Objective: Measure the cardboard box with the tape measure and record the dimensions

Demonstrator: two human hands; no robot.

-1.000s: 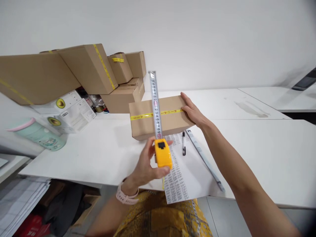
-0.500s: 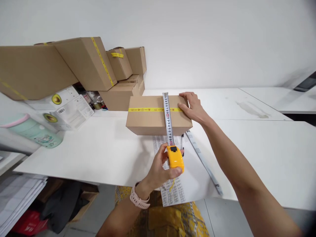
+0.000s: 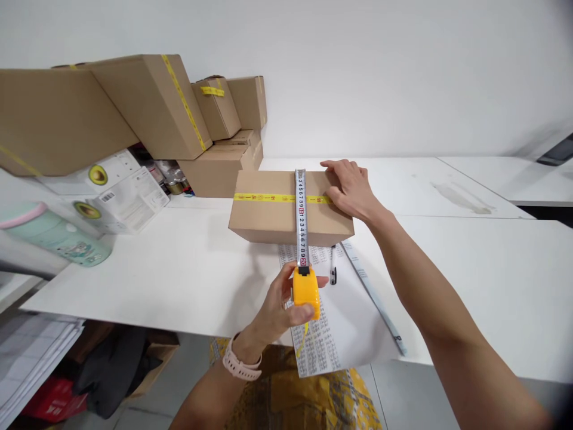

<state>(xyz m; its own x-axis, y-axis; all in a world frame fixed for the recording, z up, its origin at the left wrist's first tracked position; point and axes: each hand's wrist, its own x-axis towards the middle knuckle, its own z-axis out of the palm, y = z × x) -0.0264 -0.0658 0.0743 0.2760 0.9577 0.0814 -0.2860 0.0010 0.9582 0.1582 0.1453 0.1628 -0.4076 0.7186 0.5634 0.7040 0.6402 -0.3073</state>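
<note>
A yellow tape measure (image 3: 307,294) is gripped in my left hand (image 3: 275,304), the thumb along its side. Its silver blade (image 3: 301,221) is pulled out and lies across the top of a cardboard box (image 3: 264,216), from the far edge past the near one. Yellow printed tape runs the length of that box. My right hand (image 3: 351,188) grips the box's right end, thumb on the top face; some fingertips are hidden. Below the left hand dangles the tape measure's yellow strap (image 3: 303,341). A printed sheet (image 3: 320,349) and a pen (image 3: 333,266) lie near the box.
Taped cartons (image 3: 152,107) are stacked at the back left. Beneath them sits a white avocado-printed box (image 3: 125,197), with a mint tumbler (image 3: 58,236) in front. A folded paper strip (image 3: 373,298) lies right of the sheet on the white table (image 3: 179,275).
My left hand has shifted slightly left with the tape measure, so the blade lies straighter across the box. My right hand's fingers have moved a little, with the index finger now extended past the edge.
</note>
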